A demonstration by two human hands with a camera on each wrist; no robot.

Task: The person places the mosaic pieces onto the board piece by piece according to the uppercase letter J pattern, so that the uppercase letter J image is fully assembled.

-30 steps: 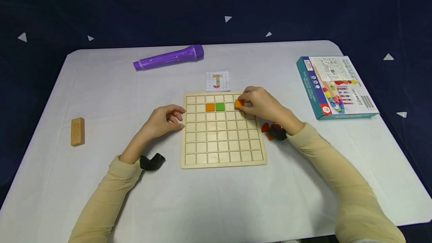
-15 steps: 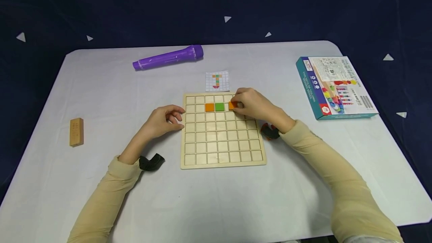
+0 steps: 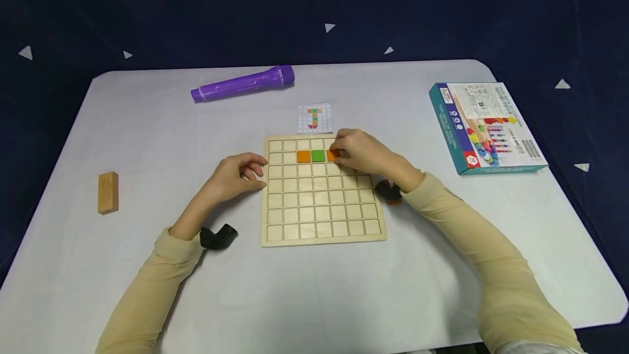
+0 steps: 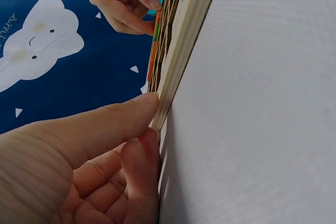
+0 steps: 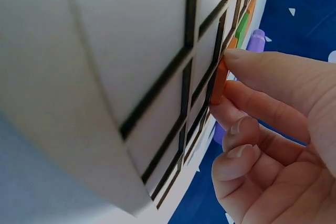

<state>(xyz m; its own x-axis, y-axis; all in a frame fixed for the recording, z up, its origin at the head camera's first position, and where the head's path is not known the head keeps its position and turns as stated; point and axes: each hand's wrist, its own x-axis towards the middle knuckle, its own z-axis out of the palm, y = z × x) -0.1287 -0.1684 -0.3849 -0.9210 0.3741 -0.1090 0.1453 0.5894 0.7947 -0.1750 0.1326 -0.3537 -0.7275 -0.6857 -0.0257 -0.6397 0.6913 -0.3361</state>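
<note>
My right hand (image 3: pixel 361 152) pinches an orange square tile (image 5: pixel 219 83) between thumb and fingers at the board's second row. That tile stands right beside a green square tile (image 3: pixel 318 155), and another orange tile (image 3: pixel 303 156) lies on the green one's left. These sit on a wooden grid board (image 3: pixel 314 199). At the board's left edge, my left hand (image 3: pixel 235 178) touches the rim with thumb and forefinger tips, its other fingers loosely curled. A small printed card (image 3: pixel 315 118) with a coloured pattern lies just beyond the board.
Under the right wrist's black strap (image 3: pixel 388 192), red and orange pieces show partly hidden. A purple microphone-shaped object (image 3: pixel 243 84) lies at the back. The boxed set (image 3: pixel 488 127) is at the right, a wooden block (image 3: pixel 108 193) at the left.
My right hand has moved left with the orange tile, bringing it from a cell's gap away to right beside the green tile. My left hand keeps its place at the board's edge.
</note>
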